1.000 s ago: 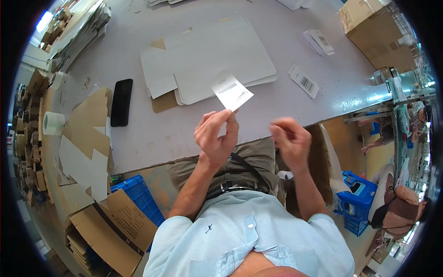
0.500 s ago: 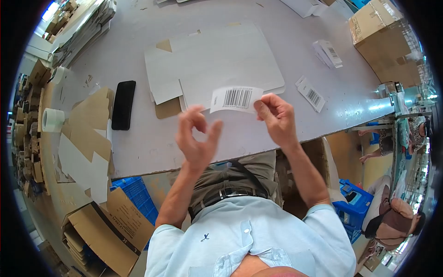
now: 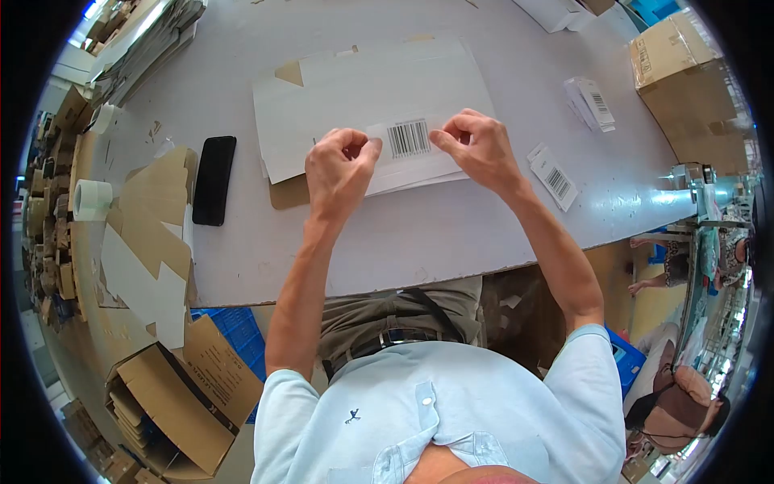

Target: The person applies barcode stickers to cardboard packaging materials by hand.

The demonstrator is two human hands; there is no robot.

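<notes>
A white barcode label [image 3: 409, 139] is stretched between my two hands, close over the flat white cardboard box blank [image 3: 322, 105]. My left hand [image 3: 339, 171] has its thumb and fingers pinched at the label's left end. At the right end, my right hand [image 3: 480, 149] pinches it between thumb and index finger. The printed bars face up, and the label's outline blends into the white board beneath. To the right of my right hand lie a few barcode labels [image 3: 554, 177], with a further stack of labels [image 3: 592, 105] behind them.
A black phone [image 3: 214, 181] and a tape roll [image 3: 92, 200] lie left, near cut cardboard pieces [image 3: 149, 226]. A brown carton [image 3: 685, 89] stands at the right. Below the table's left side are an open carton [image 3: 177, 403] and a blue crate [image 3: 238, 331]. Another person [image 3: 681, 399] sits at the lower right.
My left hand has come up to the label's left end and closed there. My right hand has carried the label forward and slightly left over the box blank.
</notes>
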